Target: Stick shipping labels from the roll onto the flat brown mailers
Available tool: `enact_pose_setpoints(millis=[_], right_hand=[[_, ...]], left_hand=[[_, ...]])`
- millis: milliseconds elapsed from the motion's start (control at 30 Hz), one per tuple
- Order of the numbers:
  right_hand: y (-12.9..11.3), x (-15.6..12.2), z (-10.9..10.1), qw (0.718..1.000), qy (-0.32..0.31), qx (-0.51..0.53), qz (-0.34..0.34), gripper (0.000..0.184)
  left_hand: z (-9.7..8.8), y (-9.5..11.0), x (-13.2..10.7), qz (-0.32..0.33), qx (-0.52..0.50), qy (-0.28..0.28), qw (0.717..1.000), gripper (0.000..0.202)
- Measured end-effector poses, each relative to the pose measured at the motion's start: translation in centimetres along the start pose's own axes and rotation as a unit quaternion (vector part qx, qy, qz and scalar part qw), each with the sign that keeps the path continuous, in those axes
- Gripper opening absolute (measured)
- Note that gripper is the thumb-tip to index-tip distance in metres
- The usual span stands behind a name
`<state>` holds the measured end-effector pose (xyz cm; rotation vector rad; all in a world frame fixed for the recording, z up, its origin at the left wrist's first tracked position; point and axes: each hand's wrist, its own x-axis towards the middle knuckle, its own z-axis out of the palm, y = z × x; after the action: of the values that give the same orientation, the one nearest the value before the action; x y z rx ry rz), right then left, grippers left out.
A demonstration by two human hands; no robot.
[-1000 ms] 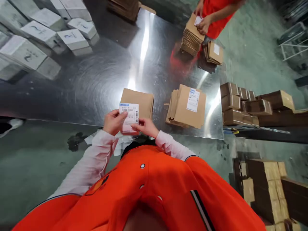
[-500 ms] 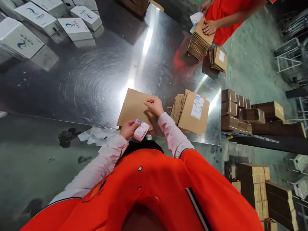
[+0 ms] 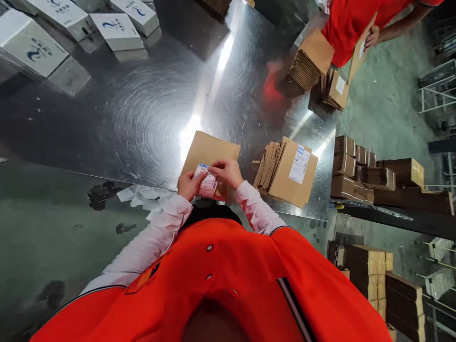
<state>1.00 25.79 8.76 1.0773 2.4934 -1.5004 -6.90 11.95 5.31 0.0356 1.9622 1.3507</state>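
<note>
A printed shipping label (image 3: 206, 184) is held in front of me, over the near part of a flat brown cardboard piece (image 3: 213, 148) on the metal table. My left hand (image 3: 191, 184) pinches the label's left side between thumb and fingers. At its upper right edge, the fingertips of my right hand (image 3: 228, 172) are closed on the label. To the right leans a stack of flattened cartons (image 3: 272, 166). Its top carton bears a shipping label (image 3: 299, 164).
White boxes (image 3: 116, 31) stand at the table's (image 3: 142, 104) far left. Across it, a co-worker's hand (image 3: 372, 37) holds cardboard beside stacked cartons (image 3: 310, 59). White paper scraps (image 3: 146, 195) lie by the near edge. Bundled cartons (image 3: 359, 166) are piled at the right.
My right hand has moved from the cardboard to the label, which now lies over the cardboard between both hands. The co-worker has shifted right with a carton in hand. My view has moved slightly.
</note>
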Motion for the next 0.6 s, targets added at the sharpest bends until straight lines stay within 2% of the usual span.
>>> enact_pose_setpoints(millis=[67,133,233,300,433,600], right_hand=[[0.2,0.7,-0.3,1.000,0.014,-0.013,0.000,0.016],[0.5,2.1,-0.9,0.999,0.025,-0.025,-0.008,0.016],[1.1,5.4,-2.1,0.995,0.068,-0.072,-0.013,0.017],[1.5,7.7,-2.8,0.989,0.102,-0.106,0.007,0.019],[2.0,10.6,-3.0,0.980,0.132,-0.135,0.062,0.019],[2.6,10.6,-2.4,0.979,0.143,-0.134,0.047,0.020]], left_hand=[[0.3,0.2,0.1,-0.017,-0.021,-0.012,1.000,0.036],[0.5,0.2,0.2,-0.055,-0.075,-0.069,0.993,0.041],[0.3,-0.3,0.4,-0.140,-0.143,-0.177,0.964,0.057],[0.0,-0.9,0.4,-0.177,-0.158,-0.210,0.949,0.062],[-0.3,-1.9,0.4,-0.183,-0.167,-0.211,0.945,0.066],[-0.6,-2.9,-0.9,-0.170,-0.158,-0.180,0.956,0.066]])
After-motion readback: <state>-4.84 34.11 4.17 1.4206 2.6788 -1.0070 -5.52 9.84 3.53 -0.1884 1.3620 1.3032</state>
